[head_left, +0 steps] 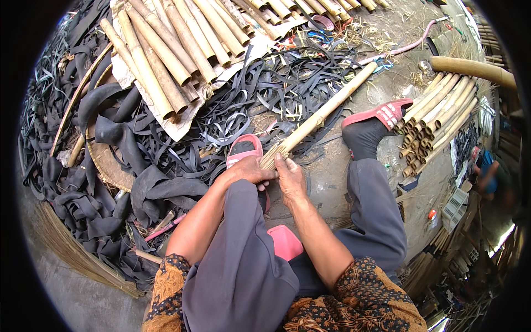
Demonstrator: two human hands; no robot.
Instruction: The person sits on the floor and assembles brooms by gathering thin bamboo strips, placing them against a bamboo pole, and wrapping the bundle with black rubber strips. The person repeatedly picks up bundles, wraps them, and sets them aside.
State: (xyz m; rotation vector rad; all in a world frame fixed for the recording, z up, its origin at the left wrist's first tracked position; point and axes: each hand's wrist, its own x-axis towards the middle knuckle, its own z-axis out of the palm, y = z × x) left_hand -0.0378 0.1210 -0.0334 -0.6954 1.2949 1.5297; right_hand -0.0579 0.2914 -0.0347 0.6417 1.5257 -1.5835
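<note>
A long bamboo pole (323, 113) slants from the upper right down to my hands, between my feet. At its near end is a bundle of thin sticks (271, 157), packed closely together. My left hand (249, 170) is closed round the left side of this bundle, its fingers partly hidden behind my knee. On the right side, my right hand (290, 178) grips the same end, thumb pressed up along the sticks. The fingers of the two hands nearly meet just below the stick ends.
Black rubber strips (260, 83) lie tangled beyond my feet, with wider rubber pieces (119, 138) heaped at left. Cut bamboo poles (166, 55) rest on a pale sheet at the top. Another bamboo stack (437, 119) sits right of my pink sandal (381, 115). A pink seat (285, 243) shows beneath me.
</note>
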